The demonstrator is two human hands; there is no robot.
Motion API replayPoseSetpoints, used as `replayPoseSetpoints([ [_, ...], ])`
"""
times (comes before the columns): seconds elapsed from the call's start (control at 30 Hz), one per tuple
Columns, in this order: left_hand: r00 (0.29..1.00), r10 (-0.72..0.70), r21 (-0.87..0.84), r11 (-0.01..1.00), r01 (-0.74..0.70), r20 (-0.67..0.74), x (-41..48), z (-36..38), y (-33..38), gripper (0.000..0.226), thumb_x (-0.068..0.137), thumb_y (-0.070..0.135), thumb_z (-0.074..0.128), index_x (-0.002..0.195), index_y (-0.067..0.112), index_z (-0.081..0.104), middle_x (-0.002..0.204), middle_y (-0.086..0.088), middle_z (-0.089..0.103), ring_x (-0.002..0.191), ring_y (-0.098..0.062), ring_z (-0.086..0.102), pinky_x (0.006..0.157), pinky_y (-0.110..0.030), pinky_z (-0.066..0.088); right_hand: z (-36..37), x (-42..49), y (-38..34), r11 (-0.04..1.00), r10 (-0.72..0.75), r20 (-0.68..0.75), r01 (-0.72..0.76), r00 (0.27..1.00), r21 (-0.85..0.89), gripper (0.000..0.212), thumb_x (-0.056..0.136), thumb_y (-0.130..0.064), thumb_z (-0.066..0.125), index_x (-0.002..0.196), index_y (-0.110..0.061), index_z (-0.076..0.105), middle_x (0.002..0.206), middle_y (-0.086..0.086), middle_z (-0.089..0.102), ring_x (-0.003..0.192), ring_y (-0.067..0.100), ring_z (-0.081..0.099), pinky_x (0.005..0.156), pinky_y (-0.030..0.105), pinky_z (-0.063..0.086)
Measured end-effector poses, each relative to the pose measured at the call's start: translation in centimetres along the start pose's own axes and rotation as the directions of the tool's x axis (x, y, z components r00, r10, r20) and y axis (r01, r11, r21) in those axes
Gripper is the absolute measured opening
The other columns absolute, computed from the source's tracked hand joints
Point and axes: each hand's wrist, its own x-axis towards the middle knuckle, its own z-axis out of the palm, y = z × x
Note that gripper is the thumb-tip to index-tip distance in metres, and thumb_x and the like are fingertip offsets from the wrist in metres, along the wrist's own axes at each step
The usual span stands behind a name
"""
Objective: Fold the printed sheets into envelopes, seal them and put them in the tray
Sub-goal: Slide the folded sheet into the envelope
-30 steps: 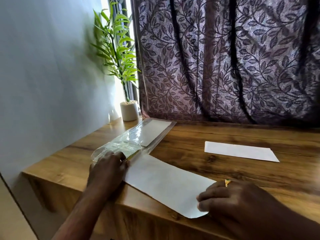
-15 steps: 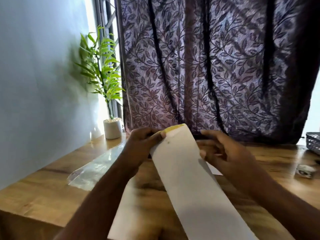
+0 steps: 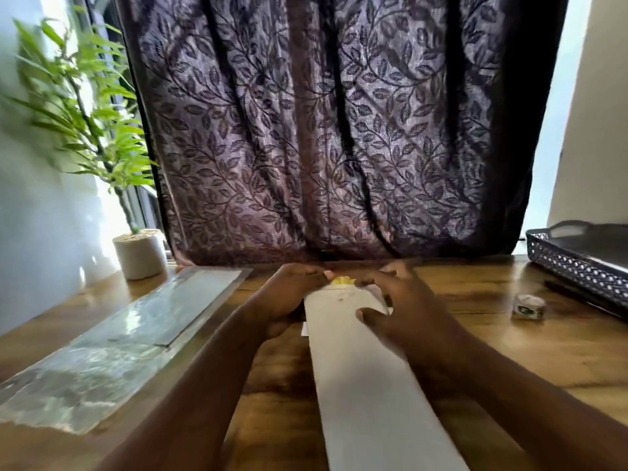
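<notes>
Setting: We see a wooden desk [image 3: 509, 351] set against a dark leaf-patterned curtain [image 3: 323, 130], with a pale wall on the left.
Envelope: We note a long white envelope [image 3: 367, 385] running from the near edge of the view toward the middle of the desk; its far end, where a small yellow strip [image 3: 342, 282] shows, lies between the two hands.
Left hand: We find the left hand [image 3: 289, 300] at the far left corner of the envelope, its fingers curled and pinching the paper beside the yellow strip.
Right hand: We find the right hand [image 3: 404, 300] at the far right corner, the thumb pressed on the upper face of the envelope and the fingers wrapped over its edge, so it grips the envelope.
Sheet beneath: We make out a small white corner of paper [image 3: 304, 329] showing at the left edge of the envelope, just near the left hand; we cannot tell what it belongs to.
Tray: We locate a black mesh tray [image 3: 577, 266] at the far right of the desk, well apart from the envelope.
Plastic sleeve: We observe a clear plastic sleeve [image 3: 112, 345] lying flat on the left of the desk.
Plant: We mark a green plant [image 3: 85, 107] in a pale pot [image 3: 139, 254] at the far left corner.
Small object: We record a small blurred item [image 3: 528, 304] near the tray; its identity is unclear.
</notes>
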Motion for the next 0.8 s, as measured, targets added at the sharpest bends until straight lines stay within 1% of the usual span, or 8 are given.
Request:
replayPoseSetpoints([
  [0.17,0.988,-0.045,-0.058,0.997,0.055,0.15,0.6,0.1,-0.8,0.029,0.105,0.016,0.051,0.124,0.008,0.07,0.123,-0.028,0.068,0.104,-0.038,0.064,0.081,-0.042,0.058,-0.5,-0.1,0.4,0.973,-0.221,0.001,0.22,0.975,-0.064,0.04,0.081,-0.057,0.065,0.115,-0.037,0.068,0.121,-0.014,0.051,0.102,0.01,0.054,0.082,0.031,0.047],
  [0.3,0.971,-0.113,-0.12,0.983,0.14,0.21,0.2,0.4,-0.7,0.033,0.104,0.013,0.05,0.131,-0.001,0.062,0.106,-0.023,0.072,0.077,-0.026,0.074,0.06,-0.035,0.064,-0.2,-0.3,0.2,0.962,-0.271,0.085,0.273,0.959,-0.023,0.043,0.079,-0.06,0.068,0.116,-0.038,0.065,0.112,-0.018,0.057,0.098,0.007,0.057,0.078,0.029,0.048],
  [0.37,0.959,-0.138,-0.091,0.982,0.165,0.248,-0.1,0.5,-0.8,0.036,0.104,0.012,0.049,0.138,-0.001,0.055,0.111,-0.024,0.068,0.08,-0.025,0.071,0.068,-0.036,0.063,0.2,-0.5,0.1,0.963,-0.271,0.096,0.271,0.958,0.01,0.037,0.078,-0.058,0.074,0.107,-0.038,0.063,0.109,-0.02,0.054,0.097,0.004,0.053,0.077,0.028,0.047],
  [0.47,0.942,-0.128,-0.022,0.99,0.142,0.31,-0.4,0.8,-0.6,0.036,0.104,0.015,0.05,0.139,0.005,0.055,0.122,-0.025,0.065,0.087,-0.026,0.068,0.077,-0.037,0.061,0.3,-0.3,0.2,0.97,-0.243,0.125,0.239,0.962,0.044,0.033,0.076,-0.054,0.079,0.092,-0.033,0.06,0.1,-0.018,0.056,0.091,0.003,0.052,0.072,0.03,0.048],
  [0.57,0.94,-0.099,0.006,0.995,0.103,0.327,-0.6,1.1,-0.5,0.042,0.104,0.035,0.05,0.133,0.006,0.059,0.123,-0.025,0.068,0.094,-0.031,0.07,0.086,-0.044,0.059,0.0,-0.2,0.1,0.979,-0.198,0.181,0.187,0.963,0.075,0.028,0.076,-0.047,0.081,0.085,-0.03,0.06,0.087,-0.015,0.064,0.083,0.007,0.059,0.07,0.036,0.052],
  [0.67,0.917,-0.122,-0.064,0.986,0.157,0.379,-0.7,0.9,-0.5,0.056,0.099,0.056,0.048,0.132,0.013,0.059,0.118,-0.024,0.071,0.091,-0.031,0.073,0.079,-0.043,0.061,-1.0,0.6,0.6,0.992,-0.11,0.145,0.1,0.983,0.079,0.023,0.077,-0.04,0.083,0.079,-0.03,0.062,0.08,-0.015,0.065,0.076,0.004,0.06,0.068,0.032,0.049],
  [0.73,0.894,-0.149,-0.027,0.984,0.177,0.422,-0.8,0.8,-0.6,0.052,0.097,0.056,0.052,0.132,0.019,0.062,0.121,-0.019,0.071,0.089,-0.027,0.073,0.075,-0.038,0.062,-1.8,1.4,1.6,0.999,0.009,0.064,-0.012,0.998,0.047,0.02,0.078,-0.038,0.083,0.076,-0.032,0.063,0.074,-0.015,0.064,0.07,0.004,0.058,0.069,0.031,0.046],
  [0.8,0.883,-0.152,0.108,0.987,0.115,0.444,-0.6,0.5,-0.7,0.035,0.098,0.041,0.061,0.126,0.023,0.068,0.123,-0.013,0.072,0.093,-0.024,0.073,0.077,-0.036,0.062,-2.3,2.0,2.7,0.99,0.135,-0.035,-0.134,0.99,0.031,0.02,0.08,-0.038,0.081,0.075,-0.028,0.065,0.071,-0.012,0.064,0.069,0.007,0.059,0.068,0.031,0.048],
])
